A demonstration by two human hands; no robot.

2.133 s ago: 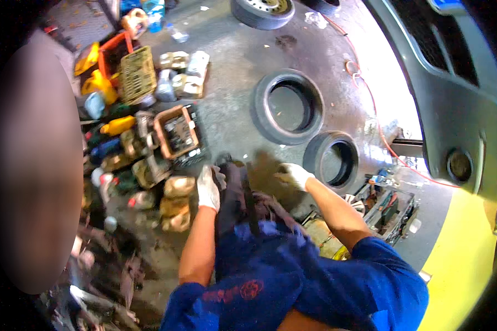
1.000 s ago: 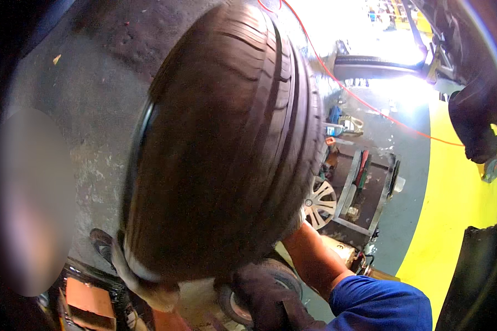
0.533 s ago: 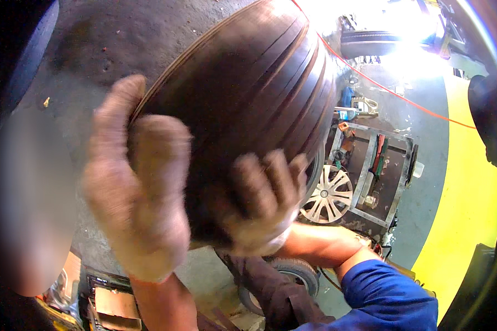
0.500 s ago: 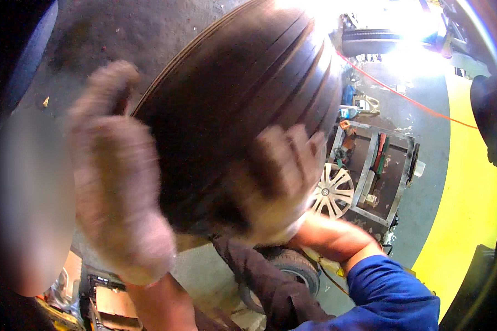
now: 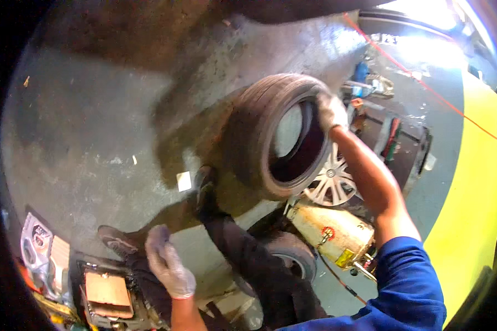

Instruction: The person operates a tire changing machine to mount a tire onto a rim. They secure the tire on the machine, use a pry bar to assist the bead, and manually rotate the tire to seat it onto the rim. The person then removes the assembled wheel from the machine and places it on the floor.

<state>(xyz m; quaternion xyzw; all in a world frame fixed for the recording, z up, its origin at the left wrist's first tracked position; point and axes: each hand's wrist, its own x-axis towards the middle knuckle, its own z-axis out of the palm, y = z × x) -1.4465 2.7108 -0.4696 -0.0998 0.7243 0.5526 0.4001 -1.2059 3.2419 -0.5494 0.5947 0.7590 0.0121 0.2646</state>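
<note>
A bare black tyre (image 5: pixel 254 127), with no rim in it, is held out ahead of me, tilted so that its opening faces right. My right hand (image 5: pixel 331 112), in a pale work glove, grips the tyre's upper right edge; its fingertips go out of sight around the bead. My left hand (image 5: pixel 170 265), gloved too, hangs lower left, apart from the tyre. It is open, its fingers stretched out and nothing in them. Whether the tyre touches the floor I cannot tell.
A silver wheel cover (image 5: pixel 330 172) lies behind the tyre on a metal frame (image 5: pixel 417 143) with tools. A worn cream-coloured tank (image 5: pixel 331 225) and a mounted wheel (image 5: pixel 292 259) are near my leg. A red hose (image 5: pixel 403 69) crosses at right. Cardboard (image 5: pixel 107 289) sits lower left.
The tyre has gone from close in front of me to lower and farther away. My left hand has come down and away from it; my right hand now grips its edge.
</note>
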